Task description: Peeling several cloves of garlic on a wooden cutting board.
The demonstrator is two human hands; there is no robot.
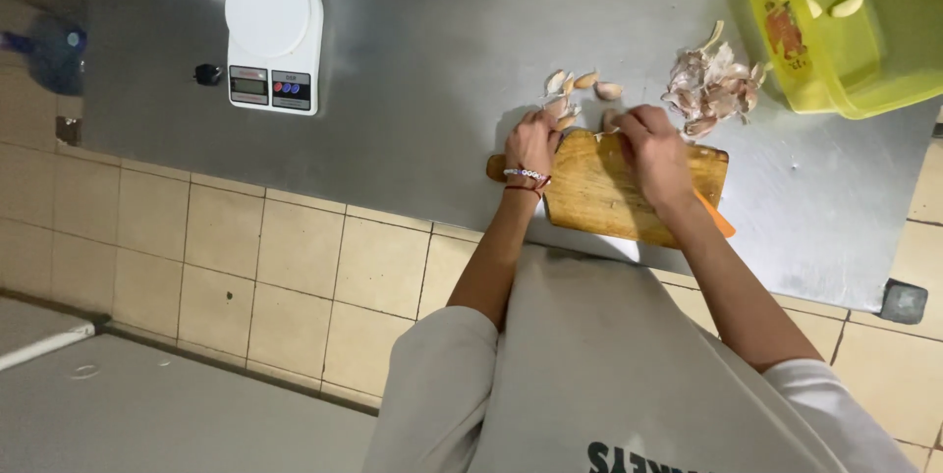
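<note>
Fingers of our left hand (pixel 531 143) and right hand (pixel 653 147) curl over garlic cloves (pixel 582 90) at the cutting board's (pixel 599 188) far edge, frame centre; whether they pinch, we cannot tell; peels (pixel 709 85) heaped right.

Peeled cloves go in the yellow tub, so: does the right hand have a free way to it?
Probably yes: the right hand is nearest the open yellow tub; only garlic skins lie between.
</note>
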